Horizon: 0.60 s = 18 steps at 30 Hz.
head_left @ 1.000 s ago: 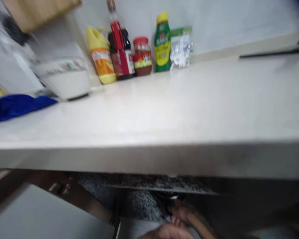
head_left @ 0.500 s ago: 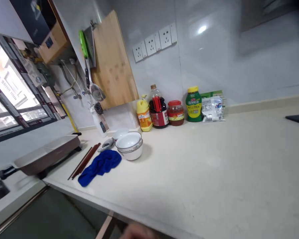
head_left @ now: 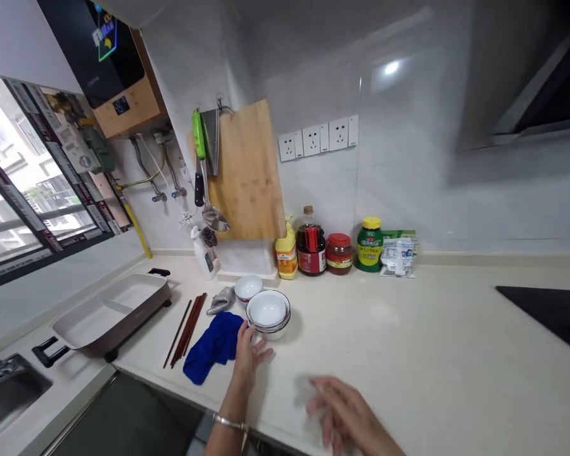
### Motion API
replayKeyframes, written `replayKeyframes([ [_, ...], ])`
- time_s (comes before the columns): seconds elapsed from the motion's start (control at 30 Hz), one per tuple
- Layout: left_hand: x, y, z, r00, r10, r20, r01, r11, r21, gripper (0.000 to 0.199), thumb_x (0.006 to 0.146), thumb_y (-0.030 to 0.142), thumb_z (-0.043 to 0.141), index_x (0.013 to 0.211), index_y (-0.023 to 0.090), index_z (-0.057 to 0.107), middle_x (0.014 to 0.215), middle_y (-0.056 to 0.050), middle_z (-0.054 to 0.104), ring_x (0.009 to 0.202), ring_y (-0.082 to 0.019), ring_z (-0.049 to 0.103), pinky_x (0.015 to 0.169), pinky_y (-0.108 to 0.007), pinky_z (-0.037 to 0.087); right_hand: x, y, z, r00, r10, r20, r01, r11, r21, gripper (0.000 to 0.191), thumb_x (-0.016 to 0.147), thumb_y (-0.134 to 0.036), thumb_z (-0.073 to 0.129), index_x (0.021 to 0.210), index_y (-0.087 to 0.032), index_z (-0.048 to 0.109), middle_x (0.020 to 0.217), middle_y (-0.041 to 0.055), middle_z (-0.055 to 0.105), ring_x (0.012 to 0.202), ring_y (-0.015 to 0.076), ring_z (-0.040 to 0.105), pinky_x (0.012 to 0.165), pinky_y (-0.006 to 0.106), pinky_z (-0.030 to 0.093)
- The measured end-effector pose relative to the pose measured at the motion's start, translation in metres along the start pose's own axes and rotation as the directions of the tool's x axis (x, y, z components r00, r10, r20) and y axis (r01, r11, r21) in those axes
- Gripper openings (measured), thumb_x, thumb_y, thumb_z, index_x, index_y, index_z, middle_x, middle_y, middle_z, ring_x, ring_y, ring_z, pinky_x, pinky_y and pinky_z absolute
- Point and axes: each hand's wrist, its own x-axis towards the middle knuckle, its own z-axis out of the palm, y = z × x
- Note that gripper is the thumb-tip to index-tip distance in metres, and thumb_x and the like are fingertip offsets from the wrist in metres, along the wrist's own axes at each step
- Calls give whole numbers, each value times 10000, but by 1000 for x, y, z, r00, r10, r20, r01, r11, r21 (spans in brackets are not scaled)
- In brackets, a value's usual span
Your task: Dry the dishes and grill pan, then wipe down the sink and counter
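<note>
My left hand [head_left: 249, 356] reaches toward a stack of white bowls [head_left: 273, 330] with dark rims. Its fingers are spread, and the fingertips are at the near left side of the stack; whether they touch it I cannot tell. Over the counter to the right hovers my right hand [head_left: 344, 415], slightly blurred, with fingers extended and nothing in it. A crumpled blue cloth [head_left: 213, 348] lies just left of my left hand. Behind the stack stands a smaller white bowl [head_left: 248, 286], beside a grey crumpled item [head_left: 221, 300]. Several dark red chopsticks [head_left: 189, 330] lie left of the cloth.
A divided electric pan [head_left: 118, 310] stands on the left, near the sink [head_left: 16, 386]. Along the wall are a yellow bottle [head_left: 286, 256], a dark sauce bottle [head_left: 312, 253], a red-lidded jar [head_left: 340, 254] and a green bottle [head_left: 369, 247]. A cutting board [head_left: 249, 177] hangs above.
Both hands have come into view over the counter; before, only a blurred bit of a hand showed at the bottom edge. The camera view has shifted, and the bowls appear unmoved.
</note>
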Motion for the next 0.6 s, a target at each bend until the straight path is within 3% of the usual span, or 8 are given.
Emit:
replayKeyframes([
  [0.03,7,6,2,999,-29,34,26,996,84,682,832,512,590,1425,318,317,1563,-105,294,967,-225,681,752,-396,633,16,-14,0,999,37,-30,-36,998,56,639,820,-718,507,1203,-206,517,964,90,683,569,159,657,408,267,516],
  [0.1,21,17,5,994,-81,67,64,973,222,740,818,548,585,1451,316,280,1564,-120,291,909,-224,688,711,-403,639,48,-38,3,987,133,-96,-118,983,141,786,757,-709,608,1332,-223,380,1040,106,665,648,183,697,482,294,572],
  [0.2,42,29,5,982,-166,90,129,938,322,770,770,561,633,1428,283,345,1481,-177,413,772,-241,711,604,-410,636,95,-63,12,957,257,-138,-233,958,165,918,733,-703,642,1431,-270,231,1143,150,628,749,250,729,594,412,619],
  [0.33,67,35,0,953,-275,125,203,891,407,741,763,458,651,1416,254,368,1357,-221,536,642,-247,715,525,-398,616,145,-73,27,925,371,-83,-356,921,158,718,813,-613,588,1343,-178,377,1062,205,660,702,290,735,588,444,617],
  [0.43,76,34,0,931,-329,157,233,868,439,775,756,326,627,1453,225,303,1160,-217,657,602,-258,708,512,-405,609,168,-76,35,877,468,-107,-455,882,126,574,836,-364,578,1300,-73,406,922,219,695,645,293,728,559,423,616],
  [0.5,79,32,2,923,-339,180,233,868,438,805,749,266,595,1474,198,252,1058,-202,694,590,-262,704,524,-415,611,176,-79,38,859,492,-139,-476,869,135,594,783,-208,572,1313,-23,380,855,216,709,619,294,721,548,432,617],
  [0.6,75,30,4,923,-307,231,195,893,406,814,731,213,572,1480,210,251,1096,-178,686,642,-248,711,596,-421,624,178,-84,41,855,484,-188,-457,873,169,671,698,-88,578,1324,21,365,779,200,713,598,308,713,525,445,615],
])
